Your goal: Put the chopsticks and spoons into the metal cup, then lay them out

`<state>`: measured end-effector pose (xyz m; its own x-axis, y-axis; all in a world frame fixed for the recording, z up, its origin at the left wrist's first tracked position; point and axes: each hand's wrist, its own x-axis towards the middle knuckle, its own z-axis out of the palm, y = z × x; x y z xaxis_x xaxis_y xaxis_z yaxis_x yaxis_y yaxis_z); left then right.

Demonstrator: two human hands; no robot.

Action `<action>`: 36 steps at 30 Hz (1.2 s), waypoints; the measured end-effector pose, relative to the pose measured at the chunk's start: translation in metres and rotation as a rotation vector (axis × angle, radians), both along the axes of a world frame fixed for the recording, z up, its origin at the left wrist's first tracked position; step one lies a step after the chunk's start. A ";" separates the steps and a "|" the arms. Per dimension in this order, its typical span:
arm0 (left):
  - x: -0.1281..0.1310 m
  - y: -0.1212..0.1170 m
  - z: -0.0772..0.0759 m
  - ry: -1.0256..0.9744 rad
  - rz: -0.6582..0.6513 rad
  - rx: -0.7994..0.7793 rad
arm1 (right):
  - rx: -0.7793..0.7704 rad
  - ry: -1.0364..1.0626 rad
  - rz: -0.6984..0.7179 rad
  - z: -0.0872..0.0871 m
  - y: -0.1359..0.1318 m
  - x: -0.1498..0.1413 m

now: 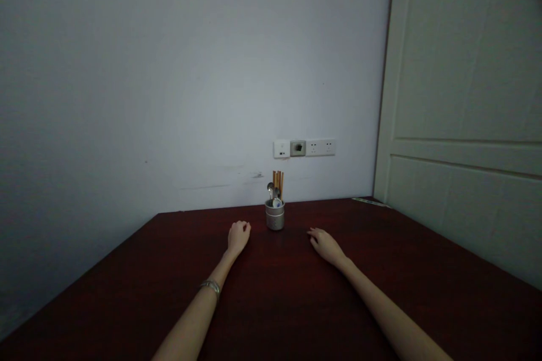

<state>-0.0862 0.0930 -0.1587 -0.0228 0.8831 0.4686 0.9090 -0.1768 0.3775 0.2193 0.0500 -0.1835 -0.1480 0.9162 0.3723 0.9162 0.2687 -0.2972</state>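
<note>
Chopsticks (282,181) stand upright in a silver-grey holder (275,222) just below the centre of the frame, in front of you on the dark red worktop (271,304). Sharing the holder with them are a metal spoon (270,186), its bowl up at the left, and a white spoon (276,203) with a blue mark, low at the front rim.

Your left hand (239,236) lies on the worktop to the left of the holder, near it but apart. Its fingers curl under, so you cannot tell how far that grip is closed. A bracelet (210,287) circles your left wrist, lower left of centre. Your right hand (326,243) lies palm down to the right of the holder, a little farther off than the left; that grip is loosely opened, fingers pointing left.

Behind the holder, your pale wall (203,67) carries a row of wall plates, with a socket plate (320,148) at its right end. A panelled door (466,113) fills the right of the frame.
</note>
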 end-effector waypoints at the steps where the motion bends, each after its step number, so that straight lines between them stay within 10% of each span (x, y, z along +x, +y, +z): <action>1: 0.002 -0.002 0.000 0.055 0.009 0.030 | -0.004 0.000 -0.002 0.001 -0.002 0.000; 36: 0.015 -0.007 -0.014 0.340 -0.003 -0.137 | 0.005 0.013 0.003 0.001 -0.004 0.001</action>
<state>-0.0711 0.0863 -0.1729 0.1167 0.9380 0.3263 0.9861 -0.1485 0.0743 0.2204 0.0459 -0.1826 -0.1457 0.9138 0.3792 0.9114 0.2730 -0.3078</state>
